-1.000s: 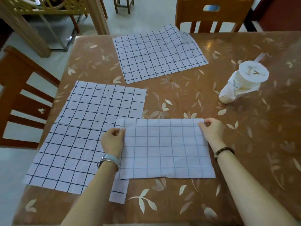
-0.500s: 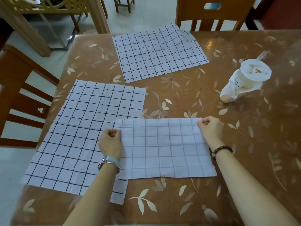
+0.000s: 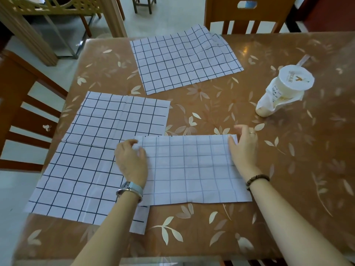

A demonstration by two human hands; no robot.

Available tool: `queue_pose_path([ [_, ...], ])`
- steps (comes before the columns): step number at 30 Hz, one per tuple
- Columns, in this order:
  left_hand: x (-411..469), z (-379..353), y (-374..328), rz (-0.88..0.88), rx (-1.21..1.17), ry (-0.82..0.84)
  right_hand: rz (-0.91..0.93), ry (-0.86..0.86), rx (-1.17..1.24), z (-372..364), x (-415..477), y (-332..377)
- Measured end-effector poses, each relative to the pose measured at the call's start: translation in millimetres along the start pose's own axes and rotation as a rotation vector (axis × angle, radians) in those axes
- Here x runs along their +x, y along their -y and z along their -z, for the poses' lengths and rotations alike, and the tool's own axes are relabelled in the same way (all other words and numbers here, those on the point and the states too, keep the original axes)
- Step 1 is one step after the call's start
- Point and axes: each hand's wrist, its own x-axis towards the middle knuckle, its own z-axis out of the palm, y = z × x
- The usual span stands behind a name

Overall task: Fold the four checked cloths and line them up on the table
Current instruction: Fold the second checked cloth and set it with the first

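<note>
Four checked cloths (image 3: pixel 184 58) (image 3: pixel 123 116) (image 3: pixel 76 179) (image 3: pixel 192 169), two hands (image 3: pixel 132 162) (image 3: pixel 244 148), one bagged cup (image 3: pixel 288 89), one table (image 3: pixel 249 227), two chairs (image 3: pixel 247 16) (image 3: pixel 19 112).

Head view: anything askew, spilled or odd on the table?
Far cloth lies skewed to the table edge, wrinkled, far-right corner turned over. The folded cloth overlaps the left cloth, with a strip sticking out under its near left corner. Bagged cup upright, no spill.
</note>
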Motion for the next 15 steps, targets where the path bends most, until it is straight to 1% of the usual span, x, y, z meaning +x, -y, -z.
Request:
queue_pose_path([
  [2,-23,1,-10,-0.237,-0.058,0.073,0.140,0.036,0.008,4,-21,11],
  [5,-65,-1,-18,-0.502,-0.073,0.277,0.299,0.238,-0.029,4,-66,22],
  [8,-99,-10,-15,-0.671,0.079,0.430,0.454,0.468,-0.128,-1,-110,28],
  [10,-110,-17,-8,-0.709,0.221,0.504,0.499,0.604,-0.192,-7,-129,27],
  [11,-113,-21,-4,-0.704,0.269,0.532,0.496,0.635,-0.208,-10,-135,24],
  [15,-110,-31,8,-0.691,0.380,0.593,0.462,0.609,-0.288,-23,-137,6],
])
